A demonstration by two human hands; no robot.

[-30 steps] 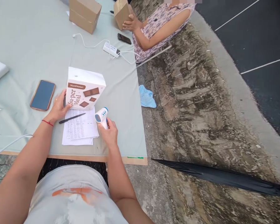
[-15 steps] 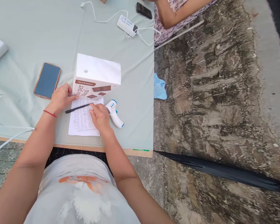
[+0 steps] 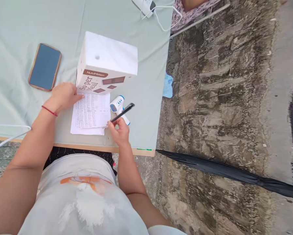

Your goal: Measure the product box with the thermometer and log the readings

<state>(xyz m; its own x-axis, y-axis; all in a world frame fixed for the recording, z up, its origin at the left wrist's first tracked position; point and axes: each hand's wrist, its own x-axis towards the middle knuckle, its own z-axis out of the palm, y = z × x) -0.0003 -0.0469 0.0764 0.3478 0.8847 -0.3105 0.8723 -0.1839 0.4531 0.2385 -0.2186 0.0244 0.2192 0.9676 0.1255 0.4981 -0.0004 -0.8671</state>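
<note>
My right hand [image 3: 121, 133] pinches a black pen [image 3: 123, 112], its far end pointing up over the white and blue infrared thermometer [image 3: 116, 103]. Below it, the hand is at the right edge of stacked sheets [image 3: 89, 114] covered in rows of small writing. With its thumb stretched onto the top left of the sheets, my left hand [image 3: 64, 94] lies beside the lower left corner of a white NutriMotion Super Meal box [image 3: 112, 52]. Its other fingers are bent and partly hidden. The box stands upright on the back edge of the papers.
A smartphone in a brown case [image 3: 45, 67] lies left of the box on the pale tablecloth [image 3: 151, 124]. A white device with a cable [image 3: 146, 7] is at the far side, near another person's arm [image 3: 192, 4]. Another white cable [image 3: 11, 138] crosses at left. Stone ground [image 3: 210, 98] lies right of the table.
The pen, which lay across the sheets, is now lifted in my right hand, which has moved right and nearer to me. My left hand stays by the box. The view has shifted.
</note>
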